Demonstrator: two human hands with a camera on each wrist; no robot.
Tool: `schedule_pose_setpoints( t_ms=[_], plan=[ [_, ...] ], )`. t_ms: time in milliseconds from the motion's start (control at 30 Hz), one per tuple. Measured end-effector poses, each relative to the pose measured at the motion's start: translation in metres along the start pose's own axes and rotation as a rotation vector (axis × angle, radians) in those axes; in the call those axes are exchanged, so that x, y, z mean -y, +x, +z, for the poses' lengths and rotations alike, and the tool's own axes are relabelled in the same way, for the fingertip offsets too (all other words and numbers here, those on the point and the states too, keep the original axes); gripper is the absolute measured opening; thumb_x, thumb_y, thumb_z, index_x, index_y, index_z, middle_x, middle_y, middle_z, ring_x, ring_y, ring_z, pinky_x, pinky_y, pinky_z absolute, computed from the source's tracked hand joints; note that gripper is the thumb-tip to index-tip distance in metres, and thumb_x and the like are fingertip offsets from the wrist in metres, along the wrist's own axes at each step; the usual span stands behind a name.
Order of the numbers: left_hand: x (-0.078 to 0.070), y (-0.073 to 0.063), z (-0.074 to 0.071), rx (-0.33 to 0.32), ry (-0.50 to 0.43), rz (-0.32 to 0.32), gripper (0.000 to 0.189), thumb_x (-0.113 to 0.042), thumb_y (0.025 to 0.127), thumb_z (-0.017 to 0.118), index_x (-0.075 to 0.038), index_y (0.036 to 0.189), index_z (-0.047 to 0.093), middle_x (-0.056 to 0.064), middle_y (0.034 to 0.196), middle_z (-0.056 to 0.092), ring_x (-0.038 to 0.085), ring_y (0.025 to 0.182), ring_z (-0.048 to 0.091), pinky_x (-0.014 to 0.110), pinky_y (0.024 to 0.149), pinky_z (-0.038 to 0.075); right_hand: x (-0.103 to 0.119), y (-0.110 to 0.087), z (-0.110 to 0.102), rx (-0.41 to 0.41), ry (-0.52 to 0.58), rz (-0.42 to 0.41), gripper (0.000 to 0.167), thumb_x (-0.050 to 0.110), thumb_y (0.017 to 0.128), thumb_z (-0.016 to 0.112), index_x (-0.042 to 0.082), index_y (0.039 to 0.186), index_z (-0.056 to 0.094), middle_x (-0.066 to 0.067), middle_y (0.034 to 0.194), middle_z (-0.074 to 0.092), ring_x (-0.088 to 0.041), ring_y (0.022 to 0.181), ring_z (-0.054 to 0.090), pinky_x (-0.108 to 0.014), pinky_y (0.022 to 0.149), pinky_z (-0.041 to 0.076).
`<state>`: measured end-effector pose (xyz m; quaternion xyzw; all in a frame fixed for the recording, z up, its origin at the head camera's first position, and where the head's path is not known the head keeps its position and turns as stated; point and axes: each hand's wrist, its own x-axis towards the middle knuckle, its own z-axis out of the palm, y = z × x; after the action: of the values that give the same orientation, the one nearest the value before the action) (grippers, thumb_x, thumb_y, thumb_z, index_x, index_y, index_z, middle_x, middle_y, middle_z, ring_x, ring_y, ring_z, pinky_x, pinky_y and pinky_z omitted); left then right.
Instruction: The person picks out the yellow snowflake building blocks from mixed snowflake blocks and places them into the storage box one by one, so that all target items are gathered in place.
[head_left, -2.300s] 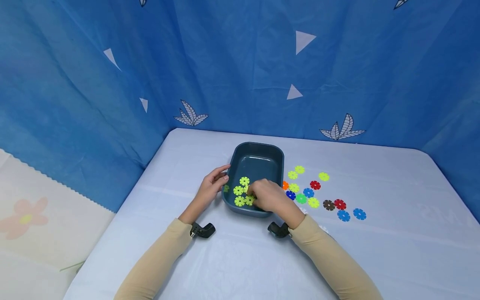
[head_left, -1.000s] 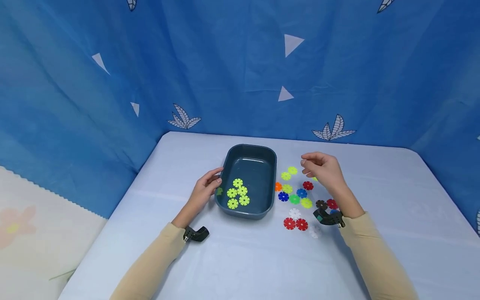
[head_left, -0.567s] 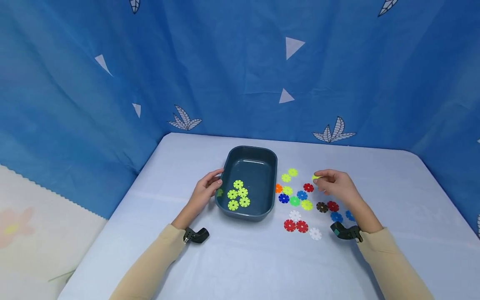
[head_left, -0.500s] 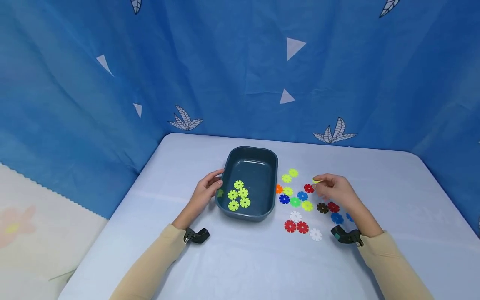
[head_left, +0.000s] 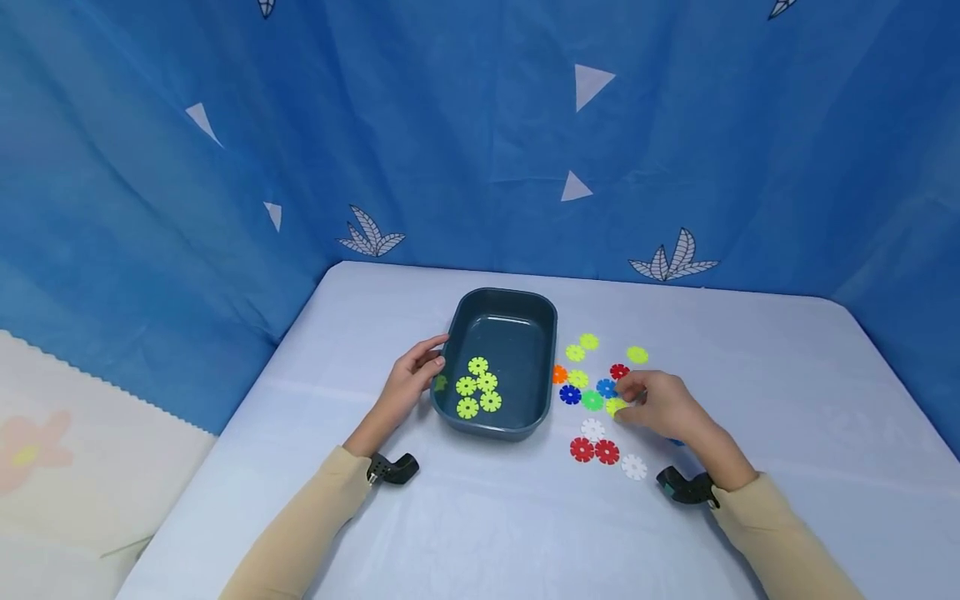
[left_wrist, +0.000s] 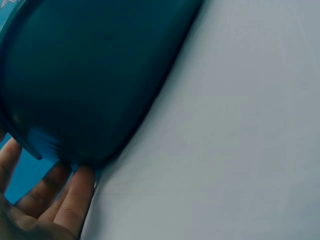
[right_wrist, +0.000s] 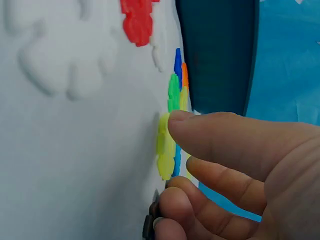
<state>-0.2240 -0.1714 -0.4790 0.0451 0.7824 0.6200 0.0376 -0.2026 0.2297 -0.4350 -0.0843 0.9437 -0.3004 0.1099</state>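
Note:
My left hand (head_left: 411, 375) rests its fingertips against the left side of a dark blue-green plastic tray (head_left: 552, 367); in the left wrist view its fingers (left_wrist: 75, 200) touch the outer wall. Several yellow-green notched discs (head_left: 467, 407) lie inside the tray's near end. To the right, my right hand (head_left: 663, 404) is low over the table, thumb and forefinger spread apart around a yellow-green disc (head_left: 614, 407). The right wrist view puts the thumb (right_wrist: 215, 135) at that yellow-green disc (right_wrist: 165, 150), seen nearly edge-on. Whether the thumb presses it is unclear.
Right of the tray lie more discs: an orange disc (head_left: 560, 374), a dark blue disc (head_left: 570, 394), a green disc (head_left: 592, 400), red discs (head_left: 582, 450) and white discs (head_left: 633, 467). Another yellow-green disc (head_left: 637, 355) lies farther back. A blue curtain (head_left: 480, 167) hangs behind the table.
My right hand left the tray and moved right to the far yellow-green disc. It then came nearer and left, uncovering that disc. The left hand stays at the tray.

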Motion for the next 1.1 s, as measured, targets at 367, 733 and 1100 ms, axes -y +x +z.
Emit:
schedule_pose_setpoints(
  t_ms=[367,733,1100],
  plan=[
    [-0.002,-0.001,-0.001,-0.005,0.007,0.005,0.044,-0.029,0.105,0.056,-0.021,0.149,0.052,0.015,0.14,0.059,0.027,0.123,0.057,0.028,0.09,0.055,0.006,0.0,0.005,-0.015,-0.062,0.027,0.032,0.013,0.077,0.086,-0.003,0.101,0.072,-0.009,0.085,0.061,-0.022,0.08,0.052,-0.029,0.064,0.05],
    [-0.002,-0.004,-0.003,-0.021,0.035,-0.006,0.044,-0.029,0.105,0.056,-0.022,0.149,0.052,0.015,0.14,0.06,0.028,0.121,0.058,0.026,0.086,0.054,0.006,0.0,0.011,-0.013,0.007,0.036,0.029,0.01,0.077,0.086,0.006,0.092,0.061,-0.007,0.083,0.057,-0.021,0.077,0.051,-0.029,0.063,0.047],
    [-0.001,-0.002,0.002,-0.011,0.034,0.013,0.044,-0.026,0.106,0.055,-0.019,0.149,0.052,0.017,0.14,0.06,0.028,0.123,0.059,0.026,0.087,0.055,-0.002,-0.001,0.003,-0.046,0.092,0.083,0.02,0.01,0.089,0.074,0.001,0.104,0.064,-0.008,0.082,0.06,-0.02,0.071,0.053,-0.03,0.06,0.046]
  ],
)
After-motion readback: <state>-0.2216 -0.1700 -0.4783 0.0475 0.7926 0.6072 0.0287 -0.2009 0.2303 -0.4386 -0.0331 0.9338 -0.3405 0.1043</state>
